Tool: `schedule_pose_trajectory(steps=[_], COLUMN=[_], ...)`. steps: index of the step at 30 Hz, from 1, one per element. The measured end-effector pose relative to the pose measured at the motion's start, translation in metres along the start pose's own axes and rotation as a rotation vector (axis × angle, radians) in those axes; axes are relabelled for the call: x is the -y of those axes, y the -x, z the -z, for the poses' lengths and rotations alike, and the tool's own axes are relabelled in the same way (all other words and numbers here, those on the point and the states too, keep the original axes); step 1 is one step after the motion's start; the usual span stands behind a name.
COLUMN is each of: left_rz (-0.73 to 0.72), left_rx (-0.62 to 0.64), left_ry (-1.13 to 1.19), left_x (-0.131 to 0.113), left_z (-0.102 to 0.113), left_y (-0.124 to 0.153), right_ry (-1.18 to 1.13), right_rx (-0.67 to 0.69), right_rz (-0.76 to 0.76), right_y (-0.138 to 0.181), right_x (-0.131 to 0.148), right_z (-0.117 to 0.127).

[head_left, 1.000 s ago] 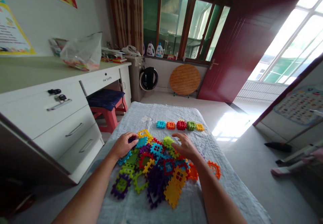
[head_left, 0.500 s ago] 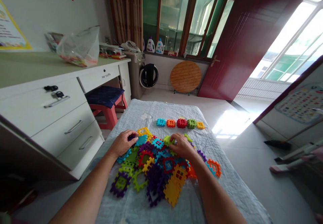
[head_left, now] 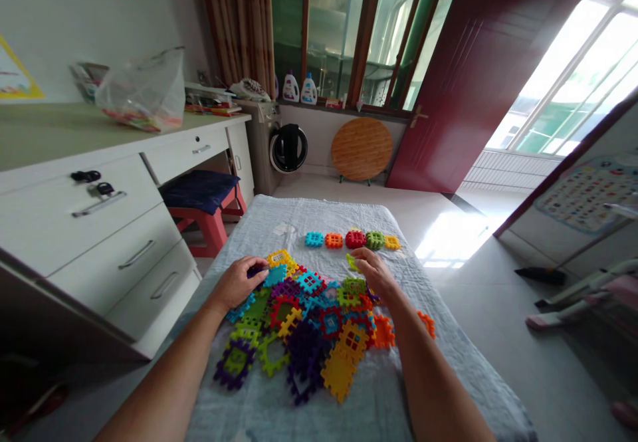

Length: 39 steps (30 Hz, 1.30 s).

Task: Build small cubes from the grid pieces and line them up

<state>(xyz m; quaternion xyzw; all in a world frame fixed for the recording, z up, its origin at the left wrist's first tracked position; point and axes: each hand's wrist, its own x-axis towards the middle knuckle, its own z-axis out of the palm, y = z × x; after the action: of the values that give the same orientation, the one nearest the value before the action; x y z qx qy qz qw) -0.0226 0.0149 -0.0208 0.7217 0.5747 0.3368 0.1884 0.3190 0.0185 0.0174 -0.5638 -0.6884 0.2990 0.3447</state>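
A heap of colourful plastic interlocking tiles lies on the cloth-covered table. At its left edge, my left hand has its fingers closed on a dark purple tile, mostly hidden by the fingers. A blue tile lies right beside my left thumb. My right hand pinches a lime green tile above the far right side of the heap. Below it lies a green window tile. Yellow tiles are at the near side, by a purple-framed tile.
Beyond the heap stands a row of stacked tiles: blue, orange, red, green and yellow. A stool and a white desk stand at the left.
My right hand has moved up and to the right, lifting the lime green tile off the heap. My left hand has stayed about where it was. The view has shifted slightly.
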Motion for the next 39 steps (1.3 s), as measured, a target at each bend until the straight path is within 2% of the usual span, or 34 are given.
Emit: schedule_pose_trajectory(steps=[4, 10, 13, 16, 18, 20, 24, 27, 31, 36, 39], left_rz=[0.009, 0.014, 0.02, 0.016, 0.013, 0.013, 0.017, 0.021, 0.02, 0.01, -0.005], left_rx=[0.003, 0.004, 0.002, 0.004, 0.007, 0.009, 0.006, 0.004, 0.004, 0.01, 0.013], left_ry=[0.006, 0.006, 0.011, 0.011, 0.007, 0.005, 0.003, 0.003, 0.006, -0.002, -0.018], left_x=[0.0, -0.003, -0.003, -0.001, 0.0, 0.001, 0.002, 0.001, 0.001, 0.003, 0.005], left_z=[0.0, 0.001, 0.001, 0.001, 0.0, 0.0, 0.0, 0.0, 0.0, -0.001, -0.001], left_y=[0.0, -0.001, -0.001, -0.001, -0.001, -0.001, -0.001, -0.001, -0.002, -0.002, -0.002], right_ry=[-0.142, -0.291, -0.268, -0.087, 0.027, 0.05, 0.052, 0.173, 0.353, 0.403, 0.313], right_rx=[-0.003, 0.088, 0.013, -0.13, -0.175, -0.115, 0.126, 0.201, 0.349, 0.339, 0.234], right_rz=[-0.029, -0.11, -0.093, 0.008, 0.083, 0.144, 0.17, 0.155, 0.207, 0.213, 0.161], right_y=[-0.001, 0.0, 0.0, 0.0, 0.001, 0.002, 0.006, 0.011, 0.016, 0.014, 0.01], right_x=[-0.004, -0.006, -0.003, -0.002, -0.002, -0.002, 0.005, 0.009, 0.002, -0.003, -0.001], right_z=[-0.005, -0.02, -0.018, -0.013, -0.012, -0.013, -0.008, 0.006, 0.02, 0.017, 0.015])
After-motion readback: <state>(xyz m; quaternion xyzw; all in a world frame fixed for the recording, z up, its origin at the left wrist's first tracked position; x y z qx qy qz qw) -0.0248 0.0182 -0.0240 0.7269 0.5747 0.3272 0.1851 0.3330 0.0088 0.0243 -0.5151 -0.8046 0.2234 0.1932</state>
